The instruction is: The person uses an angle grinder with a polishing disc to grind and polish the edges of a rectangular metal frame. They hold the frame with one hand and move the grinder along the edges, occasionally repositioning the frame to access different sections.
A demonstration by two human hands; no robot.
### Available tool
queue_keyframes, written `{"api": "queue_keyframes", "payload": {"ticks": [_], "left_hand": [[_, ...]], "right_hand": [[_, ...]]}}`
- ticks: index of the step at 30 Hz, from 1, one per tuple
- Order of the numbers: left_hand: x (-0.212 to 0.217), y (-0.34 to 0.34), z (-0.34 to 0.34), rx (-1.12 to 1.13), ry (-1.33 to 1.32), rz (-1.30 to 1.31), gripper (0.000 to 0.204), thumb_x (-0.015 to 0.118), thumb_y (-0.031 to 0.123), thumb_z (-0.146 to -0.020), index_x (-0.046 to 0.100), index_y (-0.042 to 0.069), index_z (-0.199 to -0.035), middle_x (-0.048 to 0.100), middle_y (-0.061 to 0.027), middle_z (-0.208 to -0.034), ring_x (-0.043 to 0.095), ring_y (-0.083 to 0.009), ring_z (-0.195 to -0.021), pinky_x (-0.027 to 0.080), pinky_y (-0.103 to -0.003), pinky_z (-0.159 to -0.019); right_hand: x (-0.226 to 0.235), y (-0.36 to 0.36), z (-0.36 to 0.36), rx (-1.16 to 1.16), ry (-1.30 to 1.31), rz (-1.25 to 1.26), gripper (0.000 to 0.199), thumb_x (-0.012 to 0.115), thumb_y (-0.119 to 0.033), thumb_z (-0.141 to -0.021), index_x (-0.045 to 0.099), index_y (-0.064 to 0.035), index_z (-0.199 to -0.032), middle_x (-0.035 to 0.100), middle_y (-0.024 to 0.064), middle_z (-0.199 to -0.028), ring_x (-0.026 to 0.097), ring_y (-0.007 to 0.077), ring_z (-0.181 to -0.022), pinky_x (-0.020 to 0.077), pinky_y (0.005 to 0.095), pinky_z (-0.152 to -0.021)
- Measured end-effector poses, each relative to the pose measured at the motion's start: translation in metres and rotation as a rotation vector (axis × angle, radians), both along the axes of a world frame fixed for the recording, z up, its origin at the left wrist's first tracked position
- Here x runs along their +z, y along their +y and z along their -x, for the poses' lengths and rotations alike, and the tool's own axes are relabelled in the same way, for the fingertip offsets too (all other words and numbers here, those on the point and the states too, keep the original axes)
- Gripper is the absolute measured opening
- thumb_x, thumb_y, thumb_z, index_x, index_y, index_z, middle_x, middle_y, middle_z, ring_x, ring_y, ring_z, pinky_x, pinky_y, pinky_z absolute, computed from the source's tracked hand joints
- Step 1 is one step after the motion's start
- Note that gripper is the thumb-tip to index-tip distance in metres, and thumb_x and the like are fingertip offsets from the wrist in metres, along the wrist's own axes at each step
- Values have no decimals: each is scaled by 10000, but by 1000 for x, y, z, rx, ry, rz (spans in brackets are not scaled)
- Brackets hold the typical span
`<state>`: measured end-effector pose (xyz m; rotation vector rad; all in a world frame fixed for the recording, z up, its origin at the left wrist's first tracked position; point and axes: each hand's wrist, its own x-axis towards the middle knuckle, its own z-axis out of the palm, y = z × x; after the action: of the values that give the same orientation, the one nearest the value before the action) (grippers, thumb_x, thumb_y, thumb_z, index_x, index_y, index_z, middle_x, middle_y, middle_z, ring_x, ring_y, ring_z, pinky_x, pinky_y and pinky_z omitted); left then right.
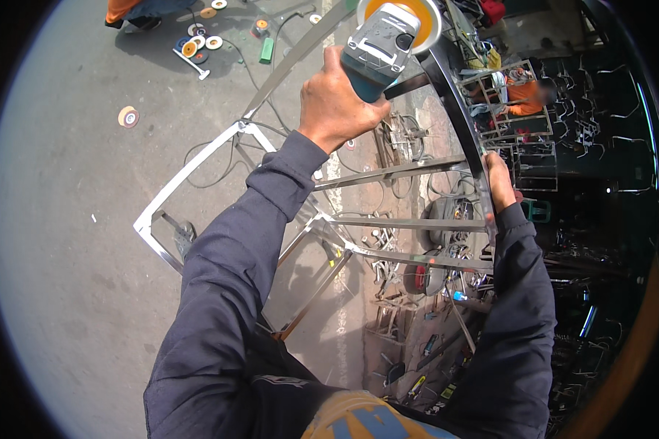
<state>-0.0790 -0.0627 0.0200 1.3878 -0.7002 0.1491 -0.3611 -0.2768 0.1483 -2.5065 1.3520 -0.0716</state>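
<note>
Head view gives me pale marks on the grinder (379, 53), but I can't read any lettering there; on the front of the dark jacket (293, 399) I see a small pale print, and the yellow cloth (370, 418) at the lower edge bears large blue shapes. My left hand (344, 106) has its fingers wrapped around the grinder's body, at the top of the view, with the orange-and-white disc (426, 22) pointing away from me; I can't tell whether it touches metal. My right hand (499, 179) is closed on the curved dark side bar of the metal frame (410, 224), though some of its fingers are hidden. The frame spreads across the middle, and my left sleeve (227, 271) blocks part of it.

A cable (250, 77) loops on the pavement (73, 241) and runs behind the frame. Beyond lie loose discs (190, 48), a hammer-like tool (192, 64) and a green block (266, 50). One person in orange (526, 96) is at the right, among metal racks; another orange garment (122, 9) shows top left.
</note>
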Motion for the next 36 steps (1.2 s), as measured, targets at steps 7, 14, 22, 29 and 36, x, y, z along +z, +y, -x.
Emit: {"api": "queue_keyframes", "payload": {"ticks": [7,14,22,29,36], "left_hand": [[3,-7,-55,134,25,3,745,800,264,-617,435,-113,-1146,703,-225,-829,727,-356,-705,598,-392,-690],[-14,-1,-20,52,80,21,714,797,232,-623,423,-58,-1157,698,-225,-832,723,-385,-722,597,-417,-700],[-17,19,65,-141,-54,-95,702,789,202,-624,458,-19,-1202,690,-208,-849,724,-380,-719,599,-416,-676],[-14,15,21,-41,80,-90,710,793,253,-619,440,-39,-1161,688,-225,-798,712,-393,-709,585,-442,-684],[-14,18,-37,4,124,-100,729,778,255,-614,445,-114,-1147,695,-259,-857,724,-378,-760,591,-412,-728]], "right_hand": [[-1,1,0,61,29,59,239,430,-170,-961,563,29,-950,569,174,-947,538,345,-936,422,395,-861],[4,9,-4,18,39,69,283,437,-210,-973,552,49,-973,548,188,-980,513,357,-961,402,389,-893],[-3,-7,4,-53,-78,-37,317,437,-235,-976,555,60,-971,577,159,-986,516,291,-932,394,369,-875],[1,-4,1,-110,-119,-65,337,436,-262,-963,552,54,-943,575,159,-957,512,287,-917,394,367,-870],[-2,-13,5,-39,-43,-13,351,412,-272,-960,553,48,-938,570,163,-952,508,282,-911,394,368,-858]]}}
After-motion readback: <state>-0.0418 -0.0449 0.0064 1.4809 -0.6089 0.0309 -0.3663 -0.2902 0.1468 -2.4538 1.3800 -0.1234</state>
